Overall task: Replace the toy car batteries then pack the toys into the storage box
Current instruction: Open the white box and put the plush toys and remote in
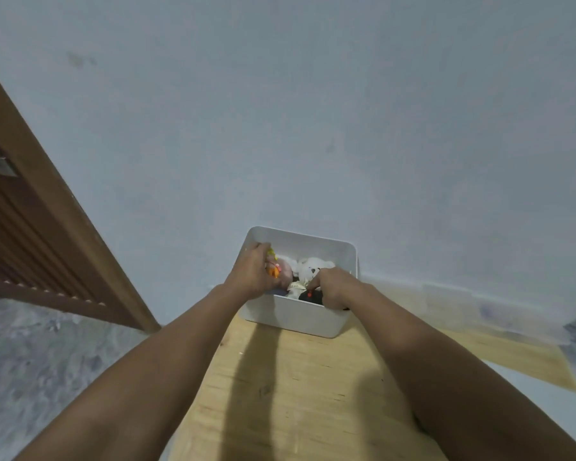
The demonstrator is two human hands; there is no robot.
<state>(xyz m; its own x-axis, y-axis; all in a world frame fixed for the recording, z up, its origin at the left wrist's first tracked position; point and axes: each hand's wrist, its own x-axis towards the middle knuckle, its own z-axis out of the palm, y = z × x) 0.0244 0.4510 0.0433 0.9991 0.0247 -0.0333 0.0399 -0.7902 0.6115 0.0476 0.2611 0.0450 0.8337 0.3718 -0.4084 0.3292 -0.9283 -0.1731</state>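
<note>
A white storage box [296, 319] stands on a wooden table at its far end, against the wall. Inside lie a white plush toy [310, 266] and a black toy with red parts [310, 296]. My left hand [255, 272] reaches into the box's left side and grips a yellow and orange toy [273, 266]. My right hand [333, 287] is in the box's right side, fingers curled on the black toy. Most of the box's contents are hidden by my hands.
The wooden table [296, 394] runs toward me, with a grey floor [47, 361] to its left. A brown wooden door [30, 211] stands at the left. A pale wall [313, 111] rises right behind the box.
</note>
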